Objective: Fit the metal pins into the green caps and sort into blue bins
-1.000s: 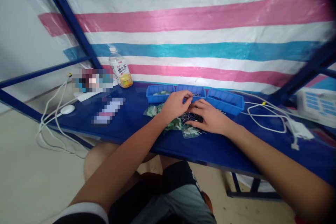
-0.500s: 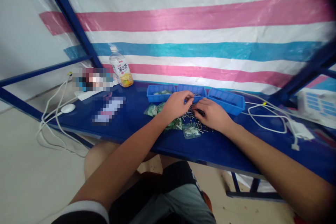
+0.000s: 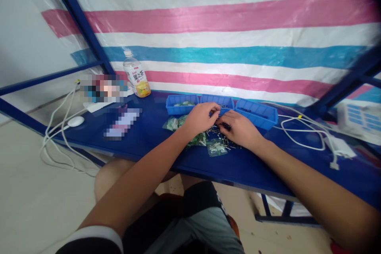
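Near the centre of the frame, the left hand (image 3: 199,119) and the right hand (image 3: 238,129) meet fingertip to fingertip above a scatter of small metal pins (image 3: 222,139) on the blue worktop (image 3: 149,135). The right hand's grip pinches a small dark piece (image 3: 225,126) between thumb and forefinger; its long axis runs roughly left to right across the frame, pointing toward the left hand. The left hand's fingers are curled and pinched together at the same spot, but what they hold is too small to tell. The loose pins lie just below and between both hands, pointing every way with no common direction. Clear bags of green parts (image 3: 175,124) lie just left of the left wrist, and another small bag (image 3: 216,149) lies below the pins, toward the worktop's near edge. Just above the hands three blue trays stand in a row: the left tray (image 3: 182,104) holds green parts, the middle tray (image 3: 218,101) holds small metal bits partly hidden by the fingers, and the right tray (image 3: 256,113) has dark contents too dim to make out. A drink bottle (image 3: 136,79) stands upright in the upper left of the worktop, and white cables (image 3: 300,129) loop at the right.
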Motion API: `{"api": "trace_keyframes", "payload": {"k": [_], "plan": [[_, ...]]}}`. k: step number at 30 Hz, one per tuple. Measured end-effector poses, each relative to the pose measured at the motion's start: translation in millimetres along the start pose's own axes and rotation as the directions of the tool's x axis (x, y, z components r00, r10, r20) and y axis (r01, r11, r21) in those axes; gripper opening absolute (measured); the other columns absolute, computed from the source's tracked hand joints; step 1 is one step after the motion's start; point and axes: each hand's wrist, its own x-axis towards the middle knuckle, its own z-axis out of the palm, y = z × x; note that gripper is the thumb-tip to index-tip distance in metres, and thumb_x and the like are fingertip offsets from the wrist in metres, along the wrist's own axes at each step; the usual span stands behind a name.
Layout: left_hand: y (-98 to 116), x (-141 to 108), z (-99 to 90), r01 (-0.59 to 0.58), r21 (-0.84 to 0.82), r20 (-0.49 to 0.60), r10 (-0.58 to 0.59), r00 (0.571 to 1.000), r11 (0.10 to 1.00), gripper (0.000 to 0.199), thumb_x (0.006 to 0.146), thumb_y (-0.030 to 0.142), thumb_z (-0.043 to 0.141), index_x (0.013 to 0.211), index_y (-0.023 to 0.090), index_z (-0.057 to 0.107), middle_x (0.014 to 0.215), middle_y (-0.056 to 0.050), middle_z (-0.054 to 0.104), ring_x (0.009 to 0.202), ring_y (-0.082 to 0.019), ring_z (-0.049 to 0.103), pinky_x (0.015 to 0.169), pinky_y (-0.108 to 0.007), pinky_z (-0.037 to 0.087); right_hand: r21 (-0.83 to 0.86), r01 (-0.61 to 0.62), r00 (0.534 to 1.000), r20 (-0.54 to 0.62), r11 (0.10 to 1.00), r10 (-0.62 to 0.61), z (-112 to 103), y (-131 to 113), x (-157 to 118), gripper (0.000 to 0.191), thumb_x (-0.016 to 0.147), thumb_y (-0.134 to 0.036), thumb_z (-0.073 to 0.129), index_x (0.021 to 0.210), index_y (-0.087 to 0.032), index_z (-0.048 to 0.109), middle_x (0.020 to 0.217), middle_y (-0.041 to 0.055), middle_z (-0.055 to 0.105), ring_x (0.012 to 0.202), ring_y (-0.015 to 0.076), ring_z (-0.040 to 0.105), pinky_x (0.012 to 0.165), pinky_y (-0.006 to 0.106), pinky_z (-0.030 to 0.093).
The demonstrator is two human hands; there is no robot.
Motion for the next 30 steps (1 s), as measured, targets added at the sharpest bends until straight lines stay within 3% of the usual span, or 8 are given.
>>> {"api": "trace_keyframes", "payload": {"k": [11, 15, 18, 23, 27, 30], "plan": [[2, -3, 3.3, -0.010, -0.003, 0.029, 0.010, 1.000, 1.000, 0.017, 0.097, 0.018, 0.057, 0.103, 0.022, 0.072, 0.105, -0.004, 0.080, 0.097, -0.022, 0.074, 0.085, -0.037, 0.057, 0.070, -0.067, 0.996, -0.052, 0.995, 0.071, -1, -3, -1, 0.014, 0.089, -0.012, 0.059, 0.090, -0.025, 0.062, 0.088, 0.0064, 0.072, 0.088, 0.0279, 0.065, 0.083, 0.042, 0.053], [1, -4, 2.5, -0.021, -0.015, 0.002, 0.021, 1.000, 1.000, 0.020, 0.099, 0.018, 0.054, 0.107, 0.023, 0.072, 0.110, -0.005, 0.080, 0.102, -0.022, 0.074, 0.092, -0.039, 0.057, 0.065, -0.086, 0.986, -0.134, 0.994, 0.094, -8, -8, -1, 0.013, 0.093, -0.016, 0.057, 0.097, -0.024, 0.065, 0.090, 0.0075, 0.071, 0.087, 0.0276, 0.065, 0.087, 0.045, 0.054], [0, -3, 1.9, -0.012, -0.038, -0.029, 0.011, 1.000, 0.999, 0.022, 0.103, 0.020, 0.052, 0.112, 0.023, 0.072, 0.114, -0.006, 0.080, 0.104, -0.022, 0.074, 0.094, -0.038, 0.059, 0.103, -0.123, 0.973, -0.183, 0.987, 0.140, -14, -10, -1, 0.022, 0.095, -0.019, 0.056, 0.110, -0.024, 0.072, 0.094, 0.0077, 0.072, 0.091, 0.0277, 0.068, 0.087, 0.044, 0.056], [0, -3, -0.4, -0.012, -0.075, -0.024, 0.010, 1.000, 0.997, 0.024, 0.104, 0.026, 0.053, 0.120, 0.024, 0.071, 0.113, -0.006, 0.082, 0.103, -0.023, 0.077, 0.091, -0.039, 0.060, 0.245, -0.250, 0.933, -0.197, 0.937, 0.300, -14, -11, -5, 0.028, 0.092, -0.023, 0.061, 0.117, -0.024, 0.074, 0.088, 0.0044, 0.071, 0.079, 0.0233, 0.069, 0.072, 0.038, 0.056], [4, -5, -2.4, -0.033, -0.079, 0.027, 0.035, 0.999, 0.996, 0.034, 0.104, 0.028, 0.054, 0.135, 0.025, 0.067, 0.115, -0.006, 0.082, 0.099, -0.023, 0.077, 0.089, -0.040, 0.060, 0.390, -0.308, 0.872, -0.249, 0.868, 0.421, -10, -10, -7, 0.037, 0.090, -0.025, 0.066, 0.126, -0.023, 0.067, 0.089, 0.0025, 0.072, 0.079, 0.0218, 0.070, 0.080, 0.038, 0.059], [7, -6, -2.8, -0.093, -0.060, 0.045, 0.095, 0.994, 0.994, 0.035, 0.104, 0.029, 0.054, 0.135, 0.025, 0.068, 0.119, -0.007, 0.081, 0.104, -0.025, 0.076, 0.092, -0.041, 0.060, 0.422, -0.315, 0.849, -0.276, 0.850, 0.451, -11, -8, -7, 0.030, 0.090, -0.026, 0.066, 0.120, -0.024, 0.069, 0.092, 0.0039, 0.073, 0.083, 0.0222, 0.071, 0.084, 0.039, 0.060]]}}
